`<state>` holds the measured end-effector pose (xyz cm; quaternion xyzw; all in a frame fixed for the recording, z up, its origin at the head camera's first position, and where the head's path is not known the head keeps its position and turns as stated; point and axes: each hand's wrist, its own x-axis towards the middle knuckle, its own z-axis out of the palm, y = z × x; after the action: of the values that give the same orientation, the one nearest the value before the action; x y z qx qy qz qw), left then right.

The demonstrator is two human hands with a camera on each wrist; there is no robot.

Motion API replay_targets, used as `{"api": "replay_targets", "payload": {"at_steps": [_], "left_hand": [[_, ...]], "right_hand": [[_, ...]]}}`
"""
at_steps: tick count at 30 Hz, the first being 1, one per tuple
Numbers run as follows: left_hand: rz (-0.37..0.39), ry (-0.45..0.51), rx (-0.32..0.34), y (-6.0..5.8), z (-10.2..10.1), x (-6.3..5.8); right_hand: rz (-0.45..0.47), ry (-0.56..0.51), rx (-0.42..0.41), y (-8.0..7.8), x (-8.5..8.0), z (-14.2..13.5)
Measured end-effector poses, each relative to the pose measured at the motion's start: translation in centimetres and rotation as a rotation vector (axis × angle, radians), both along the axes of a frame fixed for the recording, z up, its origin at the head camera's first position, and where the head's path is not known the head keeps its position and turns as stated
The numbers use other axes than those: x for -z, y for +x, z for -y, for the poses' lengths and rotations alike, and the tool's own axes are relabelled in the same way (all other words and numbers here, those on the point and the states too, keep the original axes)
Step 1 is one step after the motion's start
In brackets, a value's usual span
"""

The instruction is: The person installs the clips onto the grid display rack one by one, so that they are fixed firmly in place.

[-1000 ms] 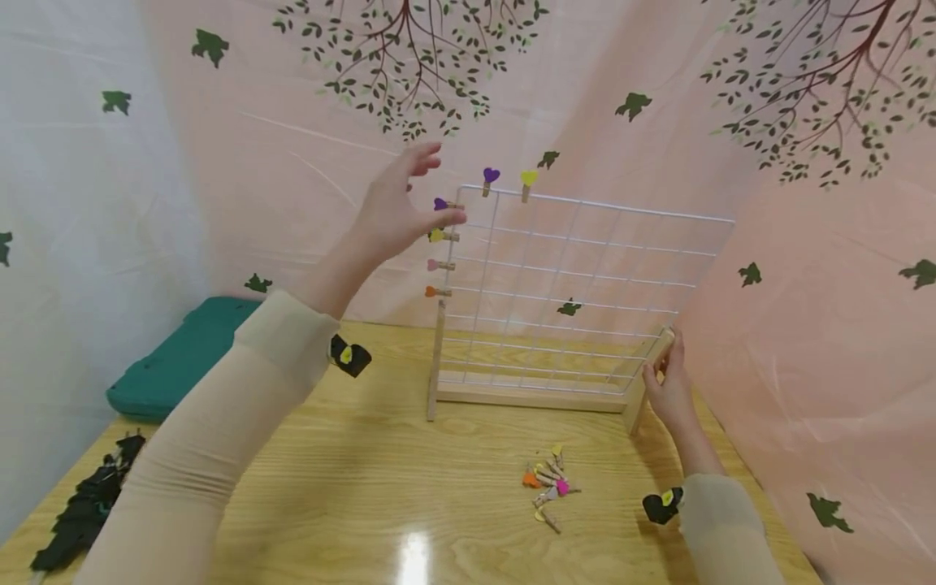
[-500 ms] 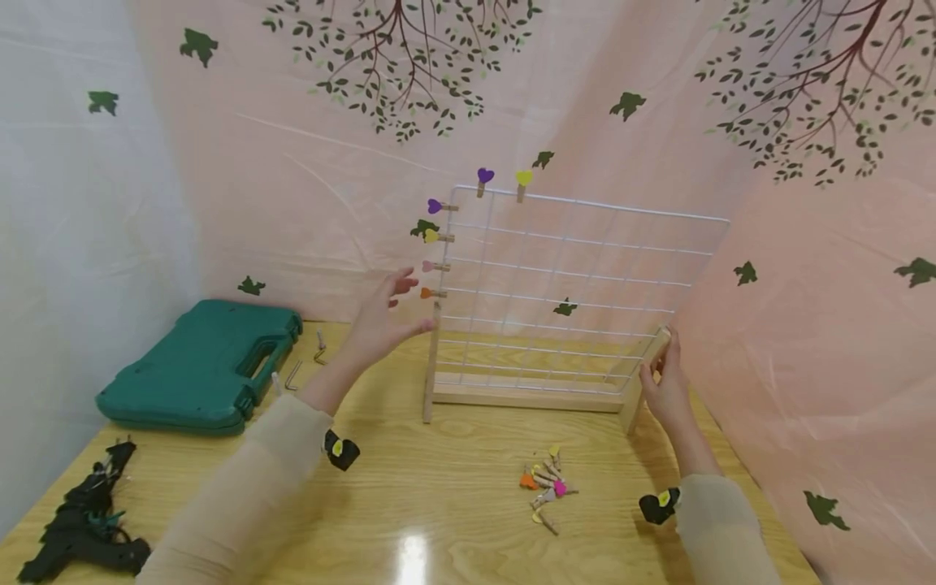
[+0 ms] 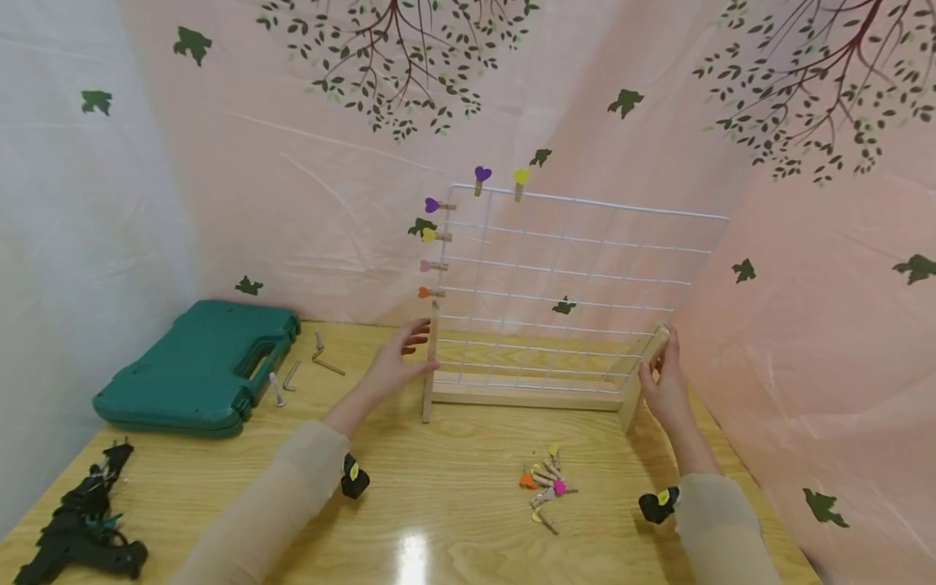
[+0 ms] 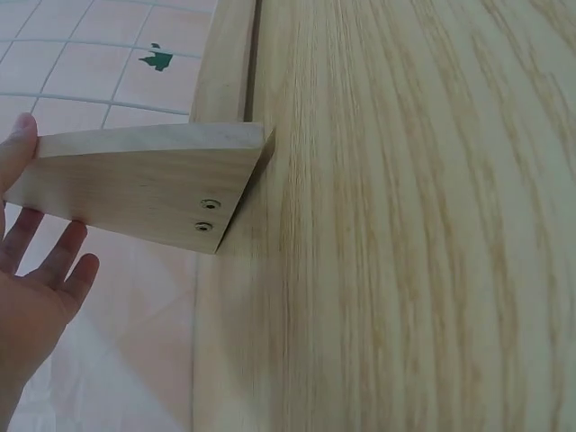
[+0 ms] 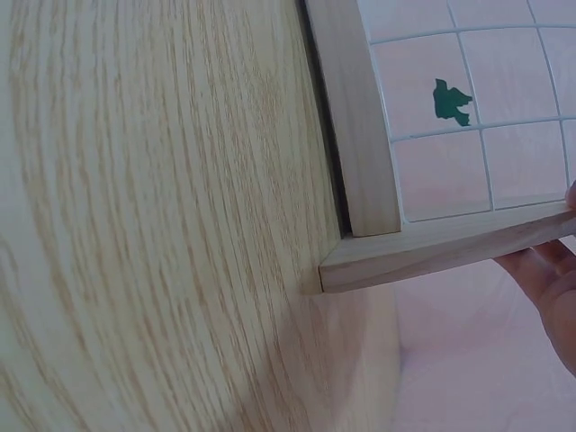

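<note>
A white wire grid rack (image 3: 570, 260) stands upright in a wooden stand (image 3: 526, 394) on the table. My left hand (image 3: 398, 357) is at the stand's left side board (image 4: 135, 180), thumb on the front edge and fingers at the back edge. On the other side, my right hand (image 3: 667, 382) holds the right side board (image 5: 450, 252), its fingers partly hidden behind the wood. Small clothespins with hearts are clipped on the grid: a purple one (image 3: 483, 177) and a yellow one (image 3: 521, 180) on top, and several, including an orange one (image 3: 427, 292), down the left edge.
A loose pile of heart clothespins (image 3: 544, 483) lies in front of the rack. At the left are a green tool case (image 3: 197, 366), a hex key (image 3: 327, 363), a screw (image 3: 277, 390) and a black glue gun (image 3: 80, 528). A patterned curtain (image 3: 329, 203) hangs behind.
My left hand has come down from the grid's upper left corner, past the clothespins, to the left side board. My right hand has stayed on the right side board.
</note>
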<state>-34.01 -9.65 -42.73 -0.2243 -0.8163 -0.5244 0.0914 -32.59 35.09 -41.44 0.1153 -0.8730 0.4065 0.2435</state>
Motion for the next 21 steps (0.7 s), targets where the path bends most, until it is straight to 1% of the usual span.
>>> {"api": "replay_targets", "payload": {"at_steps": [4, 8, 13, 15, 17, 19, 21], "left_hand": [[-0.011, 0.031, 0.017, -0.1, 0.1, 0.3], [-0.006, 0.050, 0.030, -0.3, 0.1, 0.3], [0.027, 0.036, 0.024, -0.3, 0.1, 0.3], [0.043, 0.036, 0.025, -0.2, 0.1, 0.3], [0.057, 0.051, 0.029, -0.2, 0.1, 0.3], [0.058, 0.064, 0.039, -0.1, 0.1, 0.3], [0.059, 0.076, 0.041, 0.1, 0.1, 0.3]], "right_hand": [[0.001, -0.012, -0.007, 0.2, -0.1, 0.2], [0.006, -0.011, 0.014, 0.4, -0.2, 0.3], [-0.015, 0.008, 0.043, 0.8, -0.5, 0.4], [-0.042, 0.021, 0.087, 1.1, -0.8, 0.4], [-0.069, 0.028, 0.147, 1.6, -1.1, 0.3], [-0.108, 0.026, 0.212, 2.2, -1.4, 0.2], [-0.140, 0.020, 0.256, 3.0, -1.9, 0.2]]}}
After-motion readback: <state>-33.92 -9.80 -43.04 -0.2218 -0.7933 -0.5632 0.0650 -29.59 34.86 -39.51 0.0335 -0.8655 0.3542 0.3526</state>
